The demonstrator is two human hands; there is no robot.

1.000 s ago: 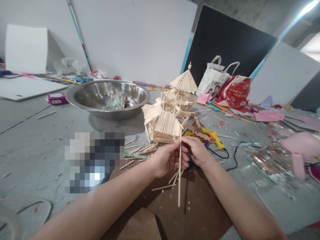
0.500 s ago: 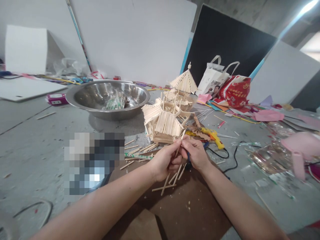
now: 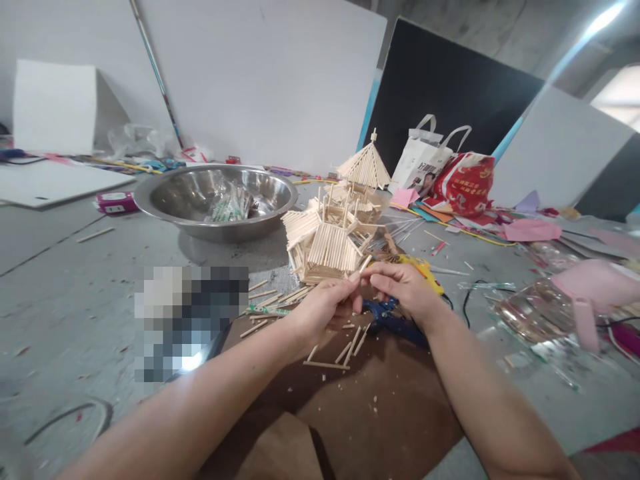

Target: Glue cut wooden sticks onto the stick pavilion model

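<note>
My left hand (image 3: 330, 305) is closed, thumb and fingertips pinching a short thin wooden stick (image 3: 367, 263) that points up and away. My right hand (image 3: 407, 288) meets it there, its curled fingertips at the same stick. Blue cutting pliers (image 3: 393, 316) show under my right palm; whether any finger grips them is hidden. Just beyond my fingers stands a pagoda model (image 3: 334, 245) built of such sticks, with a pointed roof at its back. Several loose sticks (image 3: 327, 365) and small offcuts lie on the brown board (image 3: 380, 433) below my hands.
A steel basin (image 3: 225, 230) holding wrapped sticks stands at the back left. A yellow glue gun (image 3: 420, 268) lies beyond my right hand. Farther right are a red bag (image 3: 465, 185) and a pink-lidded clear container (image 3: 530, 313). A blurred-out device (image 3: 193, 327) lies left.
My right hand has shifted slightly right and turned flatter. The blue pliers, mostly hidden before, now show beneath it. The stick stays between the fingertips, and the view has tilted a little.
</note>
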